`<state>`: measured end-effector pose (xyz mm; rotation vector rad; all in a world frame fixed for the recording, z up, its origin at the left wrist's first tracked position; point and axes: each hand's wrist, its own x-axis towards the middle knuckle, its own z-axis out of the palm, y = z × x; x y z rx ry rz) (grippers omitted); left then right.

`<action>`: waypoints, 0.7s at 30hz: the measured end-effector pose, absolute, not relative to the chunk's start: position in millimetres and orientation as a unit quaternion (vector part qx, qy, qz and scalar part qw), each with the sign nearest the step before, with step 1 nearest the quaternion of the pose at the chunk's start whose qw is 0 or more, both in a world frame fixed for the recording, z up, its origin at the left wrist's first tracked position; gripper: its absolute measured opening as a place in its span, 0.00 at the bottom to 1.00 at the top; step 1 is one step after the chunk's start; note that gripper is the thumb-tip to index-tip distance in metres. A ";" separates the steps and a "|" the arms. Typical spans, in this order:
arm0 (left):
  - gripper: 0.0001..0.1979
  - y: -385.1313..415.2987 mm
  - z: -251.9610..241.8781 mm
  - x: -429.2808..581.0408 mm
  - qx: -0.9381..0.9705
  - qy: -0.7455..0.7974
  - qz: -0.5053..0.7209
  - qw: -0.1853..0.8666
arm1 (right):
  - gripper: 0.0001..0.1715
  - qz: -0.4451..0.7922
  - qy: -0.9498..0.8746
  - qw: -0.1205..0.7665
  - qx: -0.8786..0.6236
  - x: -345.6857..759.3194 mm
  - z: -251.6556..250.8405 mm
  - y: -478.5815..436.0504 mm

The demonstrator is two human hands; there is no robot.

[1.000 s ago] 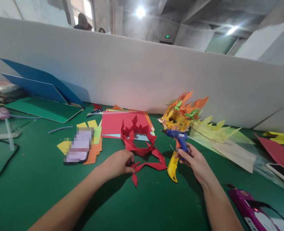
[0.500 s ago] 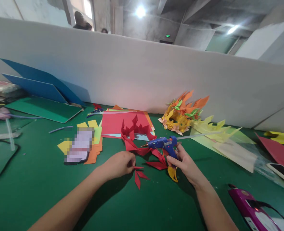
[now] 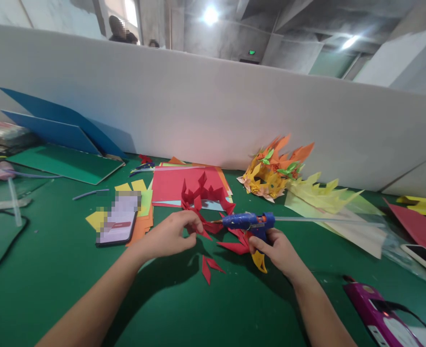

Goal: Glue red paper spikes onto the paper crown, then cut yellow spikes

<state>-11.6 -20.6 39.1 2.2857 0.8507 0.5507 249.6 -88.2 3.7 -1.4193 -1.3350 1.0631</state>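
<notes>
Between the fingertips of my left hand is a small pointed red paper piece. My right hand grips a blue glue gun with a long clear glue stick out of its back. The gun's nozzle points left, close to my left fingertips. Behind both hands stands a red paper crown, its near side partly hidden by my left hand and the gun. Below them lie loose red paper pieces. Other red pieces and a curved yellow piece lie under the gun.
A phone rests on yellow and orange paper at left. Orange and yellow paper crowns stand at the back right. A purple power strip is at the near right. A white partition runs along the back.
My left hand has lifted one red paper piece off the table and moved it up toward the nozzle. The glue gun has shifted slightly right and turned more level.
</notes>
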 end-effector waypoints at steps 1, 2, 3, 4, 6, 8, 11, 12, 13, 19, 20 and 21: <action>0.07 -20.9 39.4 -11.5 0.865 0.322 0.216 0.317 | 0.26 0.424 -0.545 0.434 -0.579 250.3 2.8 -88.8; 0.06 -20.9 39.1 -11.3 0.861 0.322 0.224 0.322 | 0.24 0.417 -0.550 0.425 -0.585 251.1 1.8 -89.4; 0.05 -20.6 38.2 -11.0 0.855 0.327 0.233 0.330 | 0.23 0.411 -0.554 0.419 -0.591 251.6 0.9 -90.0; 0.05 -19.9 36.9 -10.6 0.846 0.335 0.241 0.338 | 0.21 0.405 -0.557 0.416 -0.594 251.7 0.3 -90.5; 0.05 -17.7 33.7 -9.8 0.824 0.358 0.260 0.354 | 0.20 0.390 -0.564 0.419 -0.595 250.9 0.0 -91.3; 0.06 -15.3 31.1 -8.9 0.798 0.378 0.280 0.377 | 0.20 0.367 -0.574 0.429 -0.592 249.1 0.0 -91.4; 0.08 -13.1 30.2 -7.4 0.758 0.390 0.298 0.428 | 0.22 0.335 -0.582 0.441 -0.595 247.1 -2.8 -90.7; 0.08 -13.0 30.9 -6.9 0.747 0.392 0.299 0.446 | 0.22 0.332 -0.582 0.442 -0.597 246.8 -4.4 -90.4; 0.09 -13.1 31.8 -6.4 0.737 0.394 0.299 0.461 | 0.23 0.333 -0.581 0.442 -0.597 246.7 -6.0 -90.1; 0.08 -14.8 34.7 -5.0 0.711 0.431 0.302 0.467 | 0.23 0.341 -0.601 0.431 -0.580 245.7 -5.7 -91.2; 0.08 -14.7 33.9 -5.0 0.706 0.436 0.301 0.470 | 0.23 0.339 -0.606 0.428 -0.578 245.4 -4.5 -91.6; 0.07 -14.6 32.9 -4.9 0.702 0.437 0.299 0.477 | 0.23 0.336 -0.610 0.425 -0.578 245.2 -3.6 -91.9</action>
